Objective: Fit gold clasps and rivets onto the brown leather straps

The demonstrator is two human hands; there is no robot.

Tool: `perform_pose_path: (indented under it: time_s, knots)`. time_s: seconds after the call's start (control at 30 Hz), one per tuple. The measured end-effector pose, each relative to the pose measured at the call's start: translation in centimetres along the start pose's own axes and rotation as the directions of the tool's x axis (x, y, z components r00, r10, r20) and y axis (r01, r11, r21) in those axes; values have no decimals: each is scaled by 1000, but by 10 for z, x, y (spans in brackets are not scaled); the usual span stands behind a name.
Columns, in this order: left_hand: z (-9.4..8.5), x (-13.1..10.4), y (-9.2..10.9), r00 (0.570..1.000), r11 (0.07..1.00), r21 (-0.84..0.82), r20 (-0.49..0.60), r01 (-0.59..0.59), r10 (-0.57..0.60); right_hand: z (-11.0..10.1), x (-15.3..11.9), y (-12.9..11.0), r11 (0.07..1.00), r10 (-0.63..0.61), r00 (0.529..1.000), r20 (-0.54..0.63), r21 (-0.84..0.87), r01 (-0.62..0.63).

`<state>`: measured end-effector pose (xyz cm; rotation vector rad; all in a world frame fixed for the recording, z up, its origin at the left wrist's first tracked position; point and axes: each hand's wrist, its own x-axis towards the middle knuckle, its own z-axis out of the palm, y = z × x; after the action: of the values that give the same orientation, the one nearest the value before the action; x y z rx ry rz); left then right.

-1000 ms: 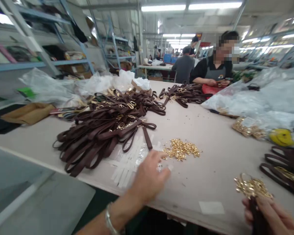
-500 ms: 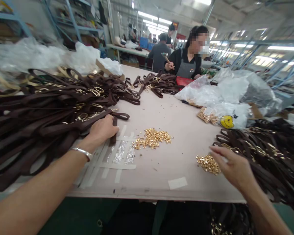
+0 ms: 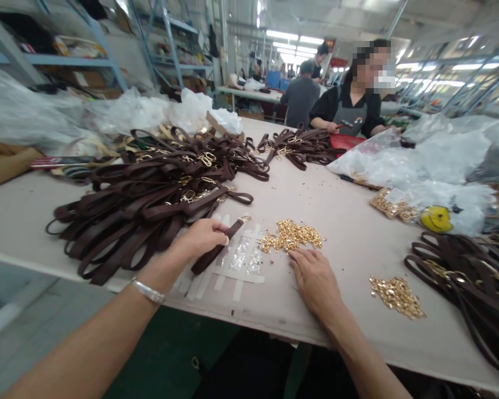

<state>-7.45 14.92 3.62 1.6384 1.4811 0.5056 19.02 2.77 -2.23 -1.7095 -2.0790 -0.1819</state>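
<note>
While the left hand (image 3: 202, 237) was closed around one dark brown strap (image 3: 216, 250), that strap lay slanted on the table (image 3: 336, 221), its metal-tipped end pointing to about 1 o'clock over strips of white tape (image 3: 237, 275); a silver bracelet (image 3: 148, 290) sat on the left wrist; the right hand (image 3: 314, 280) lay flat and open, palm down, gripping nothing, fingertips touching the near edge of a small heap of gold fittings (image 3: 291, 236) at its 11 o'clock; a big pile of brown straps (image 3: 149, 199) spread at 10 o'clock of the left hand, just beside it; a second gold heap (image 3: 397, 293) sat at 3 o'clock of the right hand, well apart; more straps (image 3: 469, 282) lay at the far right edge; clear plastic bags (image 3: 419, 155) were at 2 o'clock, a yellow smiley item (image 3: 436, 219) near them; a co-worker in a black top (image 3: 349, 108) sat at 12 o'clock across the table, beside another strap bundle (image 3: 299, 147).
</note>
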Motion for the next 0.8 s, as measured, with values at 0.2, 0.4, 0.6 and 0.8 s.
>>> perform_pose_path:
  time_s: [0.2, 0.4, 0.6, 0.8]
  knots:
    - [11, -57, -3, 996, 952, -308, 79, -3, 28, 2, -8, 9, 997, -67, 997, -38, 23, 68]
    - [38, -92, -6, 969, 780, -608, 246, 148, 7, -9, -25, 13, 998, -56, 997, -55, 34, 58]
    - [72, -111, -3, 939, 629, -745, 338, 221, 71, -22, -42, 1, 960, 66, 997, -48, 276, -51]
    - [89, -123, 1, 928, 722, -653, 370, 228, 42, -38, -57, -18, 508, 585, 793, 170, 685, -522]
